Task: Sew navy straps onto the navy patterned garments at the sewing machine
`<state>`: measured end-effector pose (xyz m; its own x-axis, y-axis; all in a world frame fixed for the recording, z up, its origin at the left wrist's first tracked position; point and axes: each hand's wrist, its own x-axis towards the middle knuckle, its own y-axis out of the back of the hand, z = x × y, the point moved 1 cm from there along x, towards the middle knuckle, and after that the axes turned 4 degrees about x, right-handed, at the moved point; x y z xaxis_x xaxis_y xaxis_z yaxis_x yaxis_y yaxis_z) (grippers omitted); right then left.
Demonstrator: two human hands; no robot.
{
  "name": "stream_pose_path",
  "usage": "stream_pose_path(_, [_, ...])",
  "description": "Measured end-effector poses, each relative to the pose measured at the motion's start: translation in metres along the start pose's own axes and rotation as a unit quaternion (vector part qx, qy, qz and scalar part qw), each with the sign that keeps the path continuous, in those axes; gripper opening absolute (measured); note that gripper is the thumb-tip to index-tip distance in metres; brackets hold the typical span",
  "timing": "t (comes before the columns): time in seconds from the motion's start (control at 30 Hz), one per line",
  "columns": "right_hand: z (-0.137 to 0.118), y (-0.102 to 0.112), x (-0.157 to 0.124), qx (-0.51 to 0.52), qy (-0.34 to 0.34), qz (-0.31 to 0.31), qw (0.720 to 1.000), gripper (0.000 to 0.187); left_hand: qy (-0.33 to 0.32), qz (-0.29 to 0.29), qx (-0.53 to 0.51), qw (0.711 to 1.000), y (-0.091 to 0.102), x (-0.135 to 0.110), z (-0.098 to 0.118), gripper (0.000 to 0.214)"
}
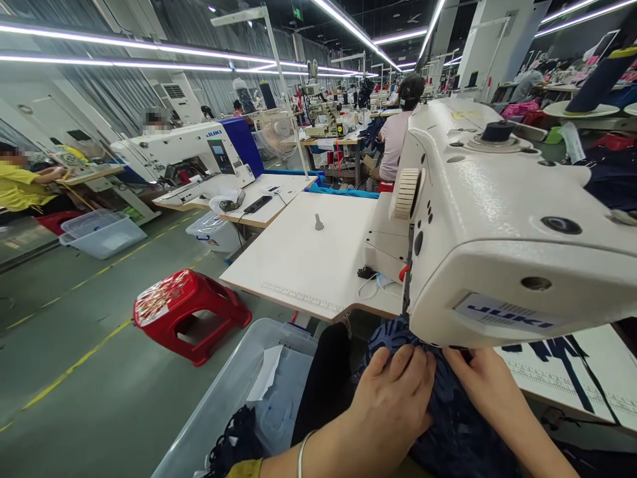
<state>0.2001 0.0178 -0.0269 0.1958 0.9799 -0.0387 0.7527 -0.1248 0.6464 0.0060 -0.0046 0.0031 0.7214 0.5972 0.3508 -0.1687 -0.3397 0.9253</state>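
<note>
My left hand (393, 405) presses down on dark navy patterned fabric (448, 425) in front of a white Juki sewing machine (497, 226). My right hand (485, 385) rests on the same fabric just to the right, its fingers reaching under the machine head. The needle area is hidden behind the machine's body. The fabric bunches up toward the machine's underside and hangs down over my lap. A silver bangle circles my left wrist. Dark blue strips (562, 355) lie on the table to the right.
The white sewing table (308, 252) extends left of the machine. A clear plastic bin (239, 398) with paper and dark fabric stands at my lower left, a red stool (184, 312) beyond it. Other people sit at machines further back and at far left.
</note>
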Motion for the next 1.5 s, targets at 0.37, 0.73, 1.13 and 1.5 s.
stream_pose_path(0.37, [0.001,-0.002,0.002,0.002,0.040,0.029,0.999,0.034,0.003,0.020,-0.014,1.000,0.000,0.001,-0.002,0.046])
stream_pose_path(0.73, [0.012,-0.003,-0.003,0.087,0.066,0.027,0.994,0.036,0.001,0.123,-0.024,0.992,-0.011,0.004,-0.010,0.039])
stream_pose_path(1.13, [0.090,-0.016,-0.018,0.144,-0.079,-0.090,0.982,0.046,-0.012,0.147,0.005,0.989,-0.041,0.002,-0.007,0.040])
stream_pose_path(1.5, [0.038,0.048,-0.064,0.216,0.012,0.035,0.976,0.029,-0.026,0.086,-0.276,0.957,-0.009,-0.012,-0.008,0.045])
